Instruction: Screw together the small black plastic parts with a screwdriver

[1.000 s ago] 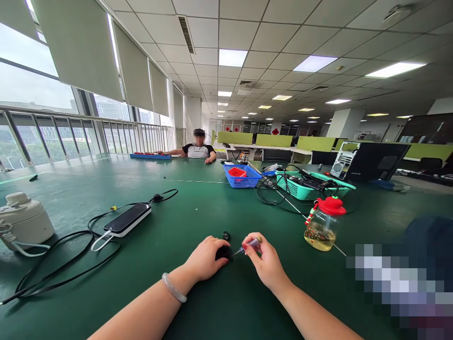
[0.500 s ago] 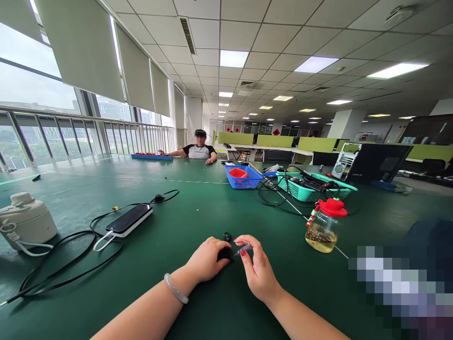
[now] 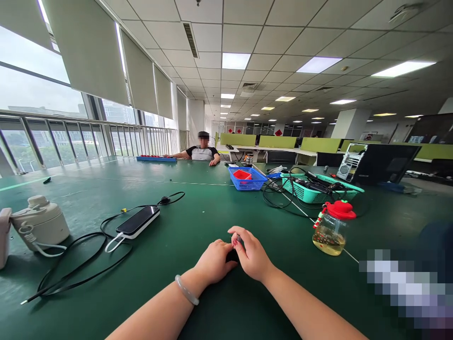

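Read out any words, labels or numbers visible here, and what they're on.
No text can be read.
Red signs at the far end: too small to read.
Glass jar: no label shows.
Phone: screen dark.
On the small black part in the left hand and the thin tool in the right hand: no marking shows.

Left hand (image 3: 214, 260) and right hand (image 3: 252, 255) — both curled around a black part (image 3: 231, 256).
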`<state>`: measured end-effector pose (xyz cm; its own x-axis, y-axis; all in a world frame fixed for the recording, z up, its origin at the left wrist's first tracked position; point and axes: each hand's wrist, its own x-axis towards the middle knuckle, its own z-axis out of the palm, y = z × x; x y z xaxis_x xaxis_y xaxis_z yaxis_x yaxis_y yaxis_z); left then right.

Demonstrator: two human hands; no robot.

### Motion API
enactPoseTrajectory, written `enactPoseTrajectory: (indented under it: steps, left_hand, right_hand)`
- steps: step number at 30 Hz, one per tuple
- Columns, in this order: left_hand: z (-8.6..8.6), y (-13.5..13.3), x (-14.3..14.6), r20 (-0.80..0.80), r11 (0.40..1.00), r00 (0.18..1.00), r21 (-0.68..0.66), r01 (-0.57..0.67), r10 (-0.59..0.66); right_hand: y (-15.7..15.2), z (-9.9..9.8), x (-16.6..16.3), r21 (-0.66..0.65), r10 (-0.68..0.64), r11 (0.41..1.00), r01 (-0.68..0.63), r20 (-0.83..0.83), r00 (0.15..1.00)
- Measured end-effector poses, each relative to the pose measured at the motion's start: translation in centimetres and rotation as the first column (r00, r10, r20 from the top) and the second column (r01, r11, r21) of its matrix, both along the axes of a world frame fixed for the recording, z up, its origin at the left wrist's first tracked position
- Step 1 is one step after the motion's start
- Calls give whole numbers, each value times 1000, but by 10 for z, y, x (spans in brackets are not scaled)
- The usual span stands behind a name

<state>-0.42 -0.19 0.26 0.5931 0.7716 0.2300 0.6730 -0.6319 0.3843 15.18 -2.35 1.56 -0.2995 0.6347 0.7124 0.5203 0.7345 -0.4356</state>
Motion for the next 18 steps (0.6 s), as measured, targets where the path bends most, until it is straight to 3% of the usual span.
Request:
enactPoseTrajectory:
  steps: [3,10,18]
  left_hand:
    - [3,-2,-1,-6,1000,1000,-30,-3,3]
    - [3,-2,-1,2,998,1000,-63,-27,27]
    - [3,-2,-2,-16,998,1000,-55,-25,24]
  right_hand:
    - [9,-8,5,-65,-56,997,44,-188,981]
    - [12,-15,28,-133,-99,989,66,-254,962]
    - [11,-13,27,-220,-3,972,-84,-370,929]
